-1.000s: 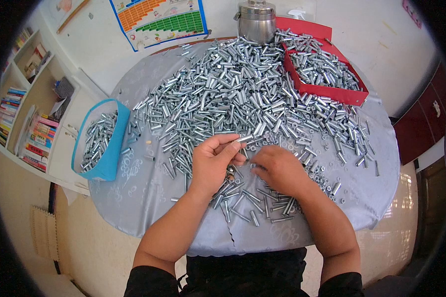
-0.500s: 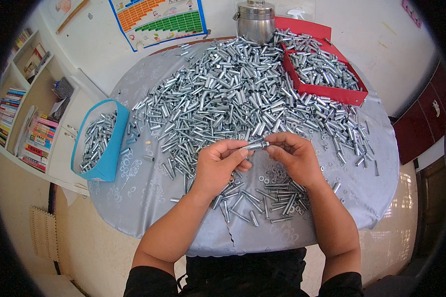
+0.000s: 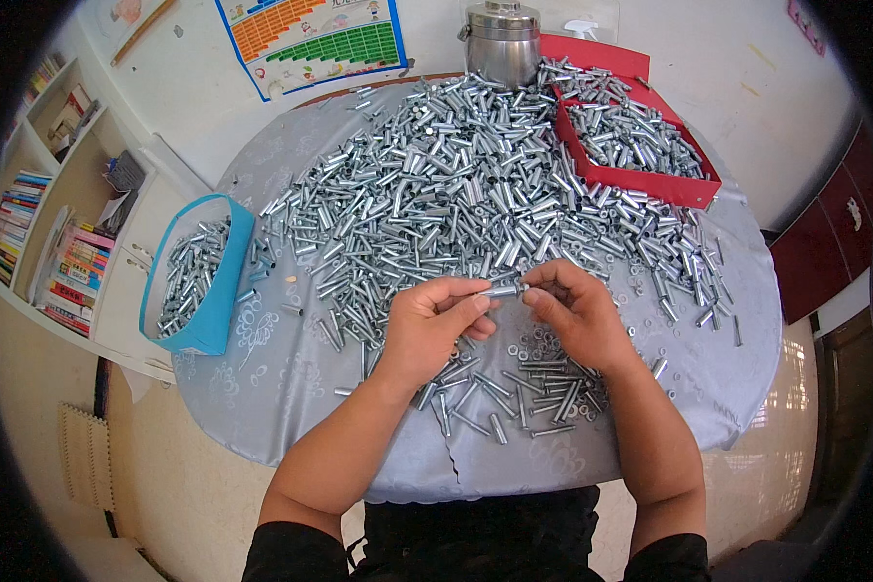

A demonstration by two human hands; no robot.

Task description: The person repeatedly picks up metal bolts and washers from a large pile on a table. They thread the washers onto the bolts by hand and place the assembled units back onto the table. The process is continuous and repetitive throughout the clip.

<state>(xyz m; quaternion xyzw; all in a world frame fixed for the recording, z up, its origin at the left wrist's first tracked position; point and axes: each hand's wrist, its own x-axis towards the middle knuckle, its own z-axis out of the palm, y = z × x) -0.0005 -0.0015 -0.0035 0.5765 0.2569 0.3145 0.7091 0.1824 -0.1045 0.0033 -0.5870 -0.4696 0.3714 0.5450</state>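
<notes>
A shiny metal expansion bolt (image 3: 500, 291) lies level between my two hands over the near side of the heap. My left hand (image 3: 429, 322) is closed, pinching its left part between thumb and fingers. The closed fingers of my right hand (image 3: 580, 312) grip its right end; any small nut or washer there is hidden by the fingertips. Beyond the hands spreads a large heap of metal sleeves and bolts (image 3: 436, 184). Nearer to me, loose bolts (image 3: 553, 393) lie between my forearms, with small nuts and washers (image 3: 529, 349) scattered beside them.
A blue open box (image 3: 213, 301) of metal parts stands at the left, and a red box (image 3: 650, 184) of them at the back right. Behind the heap is a steel canister (image 3: 501, 48). A grey patterned cloth (image 3: 281, 407) covers the round table. Bookshelves (image 3: 68, 213) stand left.
My right fingers have shifted slightly at the bolt's right end, and its grip there looks tighter. The bolt has moved down a little. My left hand holds nearly the same place.
</notes>
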